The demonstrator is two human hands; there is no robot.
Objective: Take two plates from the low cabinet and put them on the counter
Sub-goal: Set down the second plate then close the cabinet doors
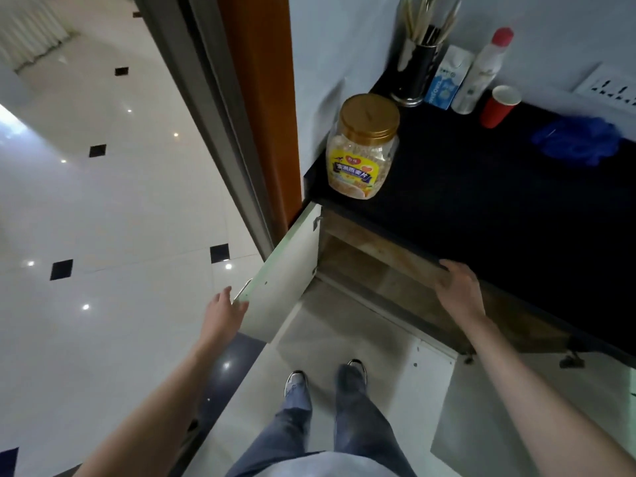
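Note:
The low cabinet (375, 266) under the black counter (481, 201) stands with both doors swung out. My left hand (223, 313) rests on the outer edge of the left door (285, 284), fingers curled around it by the handle. My right hand (459, 287) lies flat against the counter's front edge above the cabinet opening and holds nothing. The right door (523, 411) hangs open at lower right. The counter's overhang hides the cabinet's inside, and no plates show.
On the counter stand a gold-lidded oat jar (363, 148), a utensil holder (414, 74), a carton (447, 79), a white bottle (481, 72), a red cup (499, 106) and blue gloves (578, 141). My feet (325, 375) stand on the tiled floor between the doors.

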